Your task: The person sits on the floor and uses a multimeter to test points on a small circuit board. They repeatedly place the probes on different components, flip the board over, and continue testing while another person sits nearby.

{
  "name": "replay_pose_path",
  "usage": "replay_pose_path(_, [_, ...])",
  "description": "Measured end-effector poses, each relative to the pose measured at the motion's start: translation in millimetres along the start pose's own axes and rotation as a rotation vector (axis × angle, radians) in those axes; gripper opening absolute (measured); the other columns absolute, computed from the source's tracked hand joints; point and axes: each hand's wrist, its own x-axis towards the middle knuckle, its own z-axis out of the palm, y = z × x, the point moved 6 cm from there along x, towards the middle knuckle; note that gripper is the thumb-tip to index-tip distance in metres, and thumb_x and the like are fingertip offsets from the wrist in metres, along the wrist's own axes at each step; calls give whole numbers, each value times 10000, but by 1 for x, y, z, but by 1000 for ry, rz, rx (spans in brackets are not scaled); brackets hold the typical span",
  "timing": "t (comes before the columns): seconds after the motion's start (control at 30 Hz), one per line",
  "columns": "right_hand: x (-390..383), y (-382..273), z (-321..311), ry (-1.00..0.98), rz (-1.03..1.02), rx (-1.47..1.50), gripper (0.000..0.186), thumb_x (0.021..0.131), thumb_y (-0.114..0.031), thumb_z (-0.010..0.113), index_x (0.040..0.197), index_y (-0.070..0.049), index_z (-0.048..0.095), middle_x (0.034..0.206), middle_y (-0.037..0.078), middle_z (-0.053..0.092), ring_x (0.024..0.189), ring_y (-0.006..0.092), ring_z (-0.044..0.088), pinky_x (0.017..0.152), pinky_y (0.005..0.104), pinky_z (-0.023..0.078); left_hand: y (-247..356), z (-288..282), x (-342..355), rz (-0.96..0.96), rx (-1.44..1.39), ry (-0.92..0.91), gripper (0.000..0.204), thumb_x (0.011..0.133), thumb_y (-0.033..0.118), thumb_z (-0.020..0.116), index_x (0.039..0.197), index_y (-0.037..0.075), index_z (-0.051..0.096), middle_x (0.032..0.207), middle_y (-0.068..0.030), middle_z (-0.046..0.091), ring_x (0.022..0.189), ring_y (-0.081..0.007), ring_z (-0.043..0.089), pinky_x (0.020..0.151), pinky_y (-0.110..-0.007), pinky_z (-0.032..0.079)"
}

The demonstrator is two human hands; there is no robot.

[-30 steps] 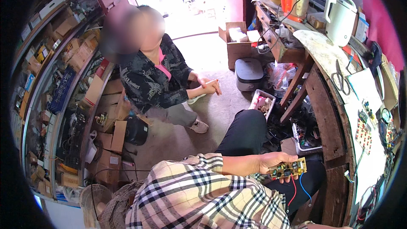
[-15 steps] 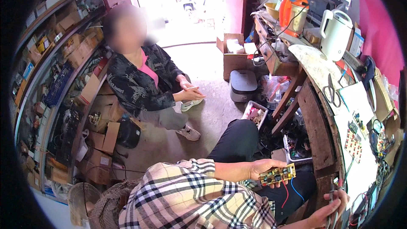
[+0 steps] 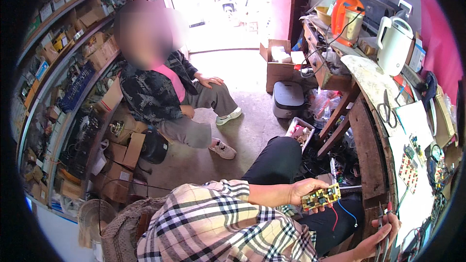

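Observation:
My left hand [image 3: 305,191] is closed around the edge of a circuit board [image 3: 321,197] crowded with small parts, held over my dark-trousered leg. From its lower edge hang a red wire [image 3: 336,219] and a blue wire [image 3: 350,213]. Further right, beside the bench edge, my right hand [image 3: 387,228] is closed on a slim grey tool with two long arms, which looks like tweezers [image 3: 380,237]. Something red shows at the upper end of that grip, too small to make out. Board and tool are well apart.
On the bench [image 3: 361,68] at right are black scissors [image 3: 386,109], a second board [image 3: 408,172], a white kettle [image 3: 394,46] and an orange-handled jug [image 3: 345,22]. A person [image 3: 170,92] sits at left before packed shelves [image 3: 63,92]. A dark-lidded appliance [image 3: 288,99] stands on the floor.
The seated person's hands have come apart, one now resting on a knee. My left hand has tilted the board slightly. The whole view has shifted a little.

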Motion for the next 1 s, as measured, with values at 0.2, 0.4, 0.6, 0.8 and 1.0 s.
replay_pose_path(0.2, [-2, 7, 2, -5, 26, 25, 297, 967, -207, 511, 964, 68, 624, 838, 155, 639, 597, 175, 608, 528, 211, 518, 1, -1, -3, 11, 2, 9, 426, 974, 339, 410, 1147, -21, 558, 985, -178, 660, 743, -230, 679, 560, -319, 580])
replay_pose_path(0.4, [-1, 26, 3, -55, 26, -187, 288, 1012, -167, 391, 1139, 34, 555, 1001, 99, 544, 716, 113, 539, 657, 213, 446, 2, -9, 0, 58, -47, 0, 443, 989, 371, 406, 1210, 4, 517, 1053, -141, 642, 807, -247, 658, 624, -327, 561])
replay_pose_path(0.6, [7, 11, 24, -74, -94, -159, 324, 1009, -219, 399, 1149, 34, 545, 1038, 129, 533, 710, 135, 538, 652, 237, 449, -3, -28, 5, 48, -64, -3, 471, 1000, 394, 379, 1266, 17, 470, 1122, -142, 595, 893, -235, 617, 675, -328, 538])
replay_pose_path(0.8, [19, -22, 77, -435, -393, -194, 242, 958, -158, 452, 1078, 9, 579, 930, 141, 533, 717, 165, 546, 634, 277, 448, -5, -17, -1, -22, 74, 55, 452, 999, 415, 351, 1212, 66, 544, 1089, -97, 650, 804, -188, 653, 540, -286, 513])
replay_pose_path(1.0, [14, -14, 65, -389, -71, -44, 277, 957, -224, 466, 988, 20, 595, 860, 108, 537, 592, 149, 496, 555, 274, 413, -2, -21, -4, -34, 56, 67, 460, 995, 428, 353, 1213, 72, 547, 1068, -108, 659, 788, -176, 661, 529, -286, 534])
